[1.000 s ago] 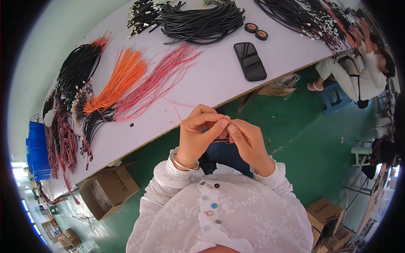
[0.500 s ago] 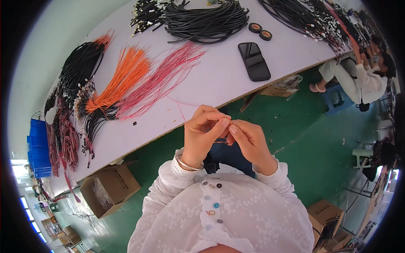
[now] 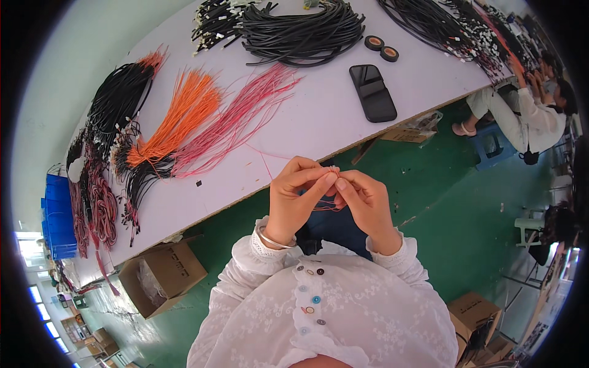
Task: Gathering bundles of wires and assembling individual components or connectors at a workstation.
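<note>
Just off the table's front edge, my left hand [image 3: 297, 191] and my right hand [image 3: 368, 201] meet, thumbs and forefingers pinched. Both grip thin reddish-orange wires [image 3: 323, 209], which loop below the fingers; a small pale end shows at the fingertips, too small to make out. One thin pink wire [image 3: 266, 162] runs from the table toward my left hand. Nearest on the table lies a fanned bundle of pink wires [image 3: 236, 126], beside a bundle of orange wires [image 3: 181, 116]. Their lower ends overlap black wires [image 3: 147, 181].
A black phone [image 3: 373, 93] and two tape rolls [image 3: 381, 48] lie on the white table [image 3: 294, 122]. Behind them sits a coil of black cables [image 3: 300, 30]. Cardboard boxes [image 3: 162, 276] stand on the green floor. At the far right a person [image 3: 540, 116] sits on a blue stool.
My hands stay pinched together, with the right fingers shifted slightly at the wires. The looped wires show a little more below the fingers. The table things sit slightly lower in view.
</note>
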`<act>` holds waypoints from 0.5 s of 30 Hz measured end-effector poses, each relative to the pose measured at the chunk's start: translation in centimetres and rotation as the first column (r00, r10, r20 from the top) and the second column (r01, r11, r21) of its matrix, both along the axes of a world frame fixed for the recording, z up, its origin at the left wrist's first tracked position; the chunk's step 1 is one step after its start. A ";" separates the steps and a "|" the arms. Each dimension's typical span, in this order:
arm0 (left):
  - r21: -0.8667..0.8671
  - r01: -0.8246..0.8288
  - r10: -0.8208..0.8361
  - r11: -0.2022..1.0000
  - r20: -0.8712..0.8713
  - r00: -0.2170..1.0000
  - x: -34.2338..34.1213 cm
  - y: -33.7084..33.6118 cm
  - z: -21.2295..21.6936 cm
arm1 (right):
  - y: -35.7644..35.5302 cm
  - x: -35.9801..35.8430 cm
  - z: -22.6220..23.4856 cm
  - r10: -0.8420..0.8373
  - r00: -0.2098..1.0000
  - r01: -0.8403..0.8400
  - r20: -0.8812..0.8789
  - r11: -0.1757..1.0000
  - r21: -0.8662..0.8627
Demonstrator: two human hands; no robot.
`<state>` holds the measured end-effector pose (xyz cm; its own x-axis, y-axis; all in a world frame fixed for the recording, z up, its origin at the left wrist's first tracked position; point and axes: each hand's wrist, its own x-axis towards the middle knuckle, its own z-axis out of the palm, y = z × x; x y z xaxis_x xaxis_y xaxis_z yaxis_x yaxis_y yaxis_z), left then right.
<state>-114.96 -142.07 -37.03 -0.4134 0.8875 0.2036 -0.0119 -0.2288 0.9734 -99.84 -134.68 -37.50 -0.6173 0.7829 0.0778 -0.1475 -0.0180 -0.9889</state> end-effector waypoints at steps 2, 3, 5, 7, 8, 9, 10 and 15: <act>-0.026 0.020 -0.021 0.999 -0.023 1.000 -0.3 0.2 -0.1 | 0.3 -0.1 -0.1 -0.001 1.000 0.001 -0.004 1.000 0.009; -0.041 0.039 -0.038 0.998 0.010 0.999 -0.4 0.3 0.0 | 0.4 0.0 -0.2 0.004 1.000 -0.005 0.016 0.999 0.038; -0.056 0.055 -0.053 0.997 0.042 0.998 -0.3 0.1 0.0 | 0.3 0.5 -0.8 0.012 0.999 -0.014 0.034 0.998 0.066; -0.076 0.143 -0.138 0.987 0.066 0.988 -0.6 0.2 0.2 | 0.6 0.7 -1.4 0.066 0.994 -0.076 0.087 0.990 0.121; -0.064 0.138 -0.135 0.988 0.051 0.990 -0.8 0.7 0.4 | 1.0 0.5 -1.2 0.068 0.995 -0.078 0.075 0.988 0.135; -0.084 0.120 -0.118 0.989 0.033 0.993 -0.8 1.3 0.5 | 1.3 0.2 -1.0 0.045 0.999 -0.046 0.029 0.999 0.022; -0.109 0.102 -0.100 0.989 0.020 0.995 -0.4 1.7 0.3 | 1.6 0.2 -1.1 0.019 1.000 -0.020 -0.010 0.995 -0.101; -0.293 0.271 -0.152 0.917 0.371 0.916 -1.6 4.7 -0.1 | 3.6 -0.6 -1.5 -0.398 0.916 0.286 0.047 0.731 0.619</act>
